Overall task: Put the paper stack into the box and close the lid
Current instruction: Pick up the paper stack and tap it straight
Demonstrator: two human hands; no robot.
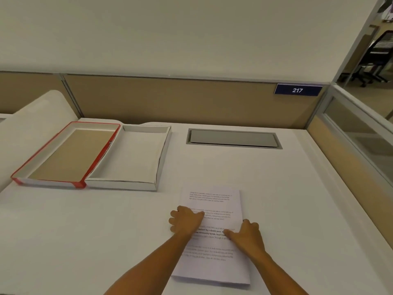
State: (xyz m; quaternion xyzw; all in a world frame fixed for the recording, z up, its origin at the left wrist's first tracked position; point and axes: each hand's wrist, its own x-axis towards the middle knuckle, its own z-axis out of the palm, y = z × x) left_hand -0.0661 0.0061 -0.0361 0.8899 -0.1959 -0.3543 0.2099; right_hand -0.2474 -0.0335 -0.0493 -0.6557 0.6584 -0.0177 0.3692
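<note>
A stack of printed white paper (214,203) lies flat on the white desk, in front of me and slightly right of centre. My left hand (186,219) grips the stack's left edge, thumb on top and fingers curled at the side. My right hand (246,234) holds the right edge the same way, thumb on the sheet. An empty white box (127,155) sits open at the left rear, apart from the paper. Its red-trimmed lid (63,154) lies upside down right beside it, brown inside showing.
A grey cable hatch (234,138) is set flush in the desk (287,199) behind the paper. A tan partition (170,99) with a blue "217" sign (297,90) closes the back; a glazed partition runs along the right. A white rounded surface rises at far left.
</note>
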